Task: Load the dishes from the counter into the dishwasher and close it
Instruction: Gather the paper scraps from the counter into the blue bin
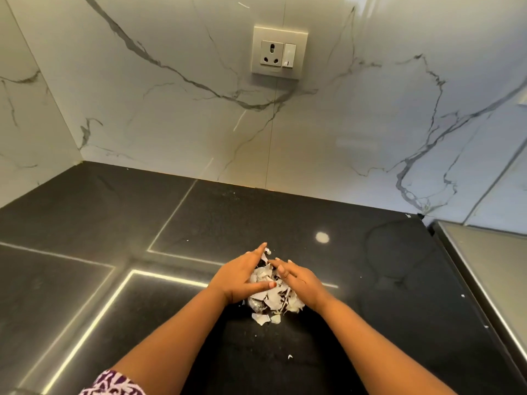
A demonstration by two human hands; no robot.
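Observation:
A small heap of pale, flaky scraps (271, 299), like peel or shell pieces, lies on the black counter (114, 238) in front of me. My left hand (242, 276) presses against the heap's left side with straight fingers. My right hand (299, 279) cups the heap from the right, fingers nearly straight and laid over it. The fingertips of both hands almost meet at the far end of the heap. A few loose flakes (265, 319) lie at the near end. No dish or dishwasher shows in this view.
A marble-look wall with a socket and switch plate (279, 52) rises behind the counter. A steel surface (493, 266) borders the counter on the right. Tiny crumbs (290, 356) dot the black top. Light strips reflect in it at the left.

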